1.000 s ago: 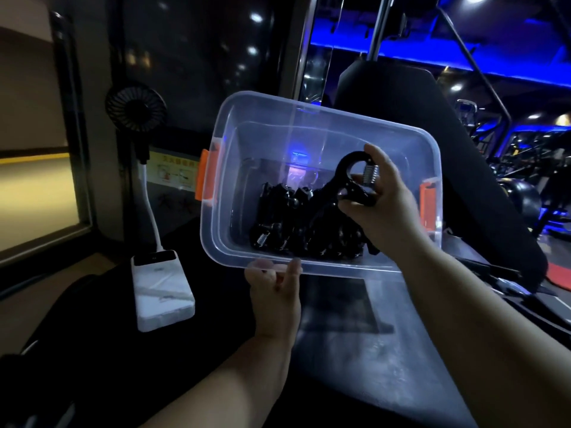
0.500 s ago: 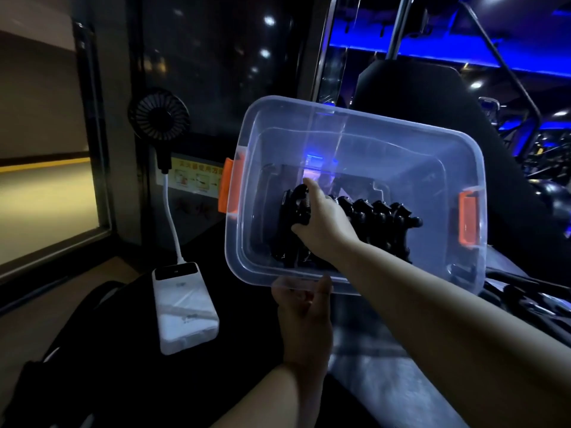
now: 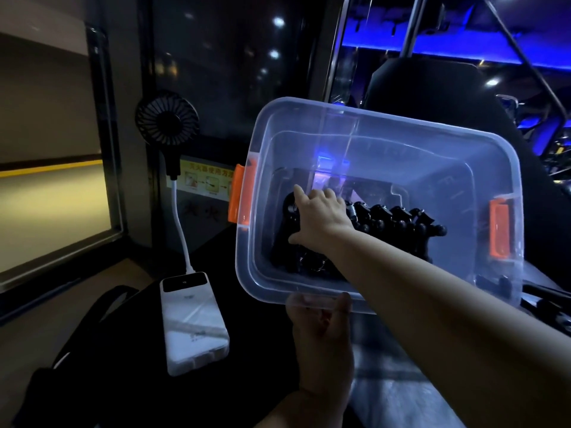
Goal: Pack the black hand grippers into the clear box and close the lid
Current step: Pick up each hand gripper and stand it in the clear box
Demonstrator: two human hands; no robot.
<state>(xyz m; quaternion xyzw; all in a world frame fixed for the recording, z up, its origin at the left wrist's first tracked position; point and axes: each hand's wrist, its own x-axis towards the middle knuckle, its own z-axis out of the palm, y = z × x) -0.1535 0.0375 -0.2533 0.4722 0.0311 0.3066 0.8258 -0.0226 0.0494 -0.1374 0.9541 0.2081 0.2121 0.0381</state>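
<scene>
Beside clear box [image 3: 401, 140], fan [image 3: 167, 118], power bank [image 3: 193, 322]

Our left hand [image 3: 321, 341] and right hand [image 3: 321, 214] are bare; our left forearm [image 3: 304, 407] and right forearm [image 3: 432, 288] run uncovered to the edge of view, smooth, dimly lit.

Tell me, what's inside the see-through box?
A row of black hand grippers, with the right hand reaching in at one end. The hand and arm cover some, so the count cannot be told.
</scene>
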